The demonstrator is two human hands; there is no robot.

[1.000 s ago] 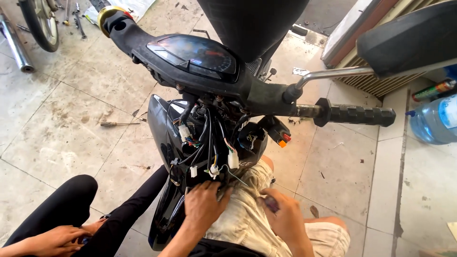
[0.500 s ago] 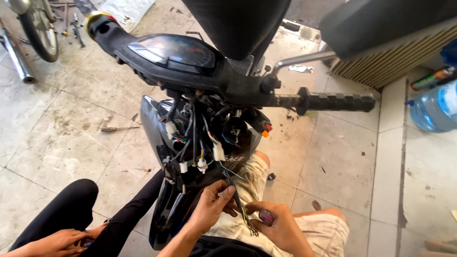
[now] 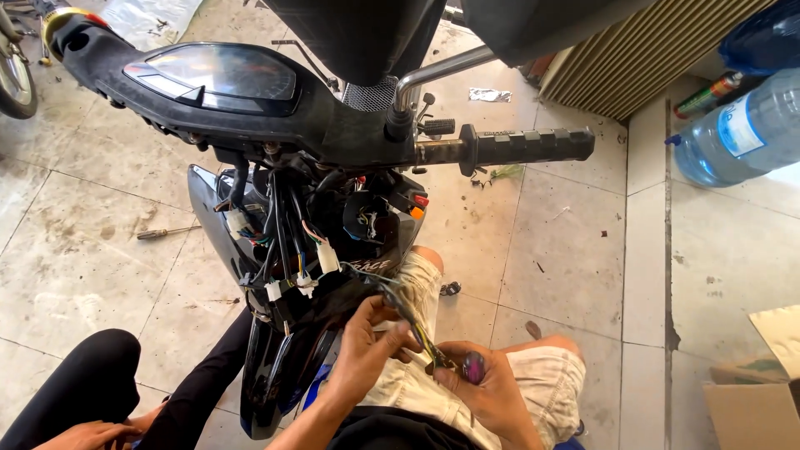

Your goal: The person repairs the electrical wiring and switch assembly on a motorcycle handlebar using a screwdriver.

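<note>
A black motorbike stands in front of me with its front cover off, so a tangle of wires and white connectors (image 3: 287,250) hangs below the handlebar (image 3: 500,148) and instrument panel (image 3: 218,77). My left hand (image 3: 367,342) pinches a bundle of coloured wires (image 3: 408,321) that runs from the bike's front. My right hand (image 3: 479,383) grips a small tool with a purple handle (image 3: 472,367) at the lower end of that bundle. Both hands rest over my lap in light shorts.
Another person in black trousers (image 3: 92,387) sits at the lower left, a hand (image 3: 92,435) on the knee. A screwdriver (image 3: 167,232) lies on the tiled floor. A large water bottle (image 3: 737,129) and a spray can (image 3: 707,94) are at the right, a cardboard box (image 3: 754,400) lower right.
The view has moved closer to the bike. My left hand has drawn the wire bundle out from the bike's front toward my lap, and my right hand has come up to it with the tool.
</note>
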